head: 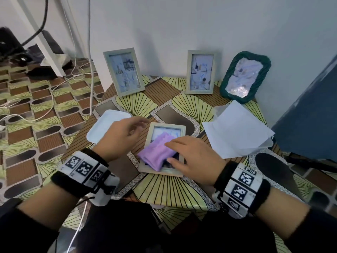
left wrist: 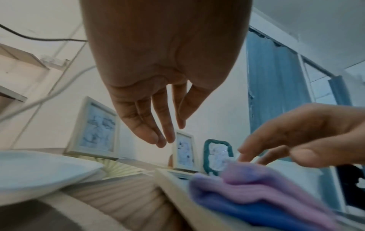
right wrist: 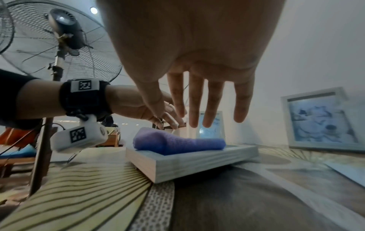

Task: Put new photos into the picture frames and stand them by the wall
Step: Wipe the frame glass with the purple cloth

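Centrally, low in the head view, a pale wooden frame (head: pixel 162 170) lies flat on the patterned table (head: pixel 182 106) with a folded purple cloth (head: pixel 156 152) on its glass. The right hand (head: pixel 193 157) is spread, fingers straight, hovering just over the cloth; whether the fingertips touch it is unclear. The left hand (head: pixel 118 137) floats left of the frame, fingers relaxed and holding nothing. At upper centre three filled frames lean on the wall: a pale one (head: pixel 124 73) at left, another (head: pixel 200 72) in the middle, a green one (head: pixel 244 75) at right. White sheets (head: pixel 237 132) lie at right, a white tray (head: pixel 104 126) at left.
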Tool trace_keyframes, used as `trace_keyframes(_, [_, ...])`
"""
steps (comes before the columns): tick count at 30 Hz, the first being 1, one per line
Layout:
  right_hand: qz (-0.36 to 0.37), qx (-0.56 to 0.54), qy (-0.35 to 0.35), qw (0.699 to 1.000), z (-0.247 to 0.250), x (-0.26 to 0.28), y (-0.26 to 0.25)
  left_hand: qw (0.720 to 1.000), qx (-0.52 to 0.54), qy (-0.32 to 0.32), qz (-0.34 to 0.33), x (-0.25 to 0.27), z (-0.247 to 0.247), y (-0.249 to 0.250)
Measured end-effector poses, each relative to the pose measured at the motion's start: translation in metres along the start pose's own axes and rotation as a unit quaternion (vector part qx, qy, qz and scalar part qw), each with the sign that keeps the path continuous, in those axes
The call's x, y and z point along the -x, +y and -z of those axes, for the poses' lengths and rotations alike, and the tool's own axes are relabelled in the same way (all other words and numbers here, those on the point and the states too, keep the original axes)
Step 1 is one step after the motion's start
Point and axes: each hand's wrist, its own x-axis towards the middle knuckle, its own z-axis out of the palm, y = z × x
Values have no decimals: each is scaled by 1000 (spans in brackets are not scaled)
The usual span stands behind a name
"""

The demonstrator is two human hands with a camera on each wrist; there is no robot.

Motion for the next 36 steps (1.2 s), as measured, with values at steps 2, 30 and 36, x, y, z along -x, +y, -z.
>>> trace_keyframes(2, [44, 21, -50, 998, -2, -11, -3, 998, -59, -28, -10, 0, 7, -15])
trace_keyframes(30, [63, 63, -118, 989, 19, -19, 37, 881, -301, -354, -83, 3, -10, -24])
trace_keyframes(36, [-22, 63, -156, 985, -8, -23, 5, 883, -280, -373, -51, 4, -16, -19])
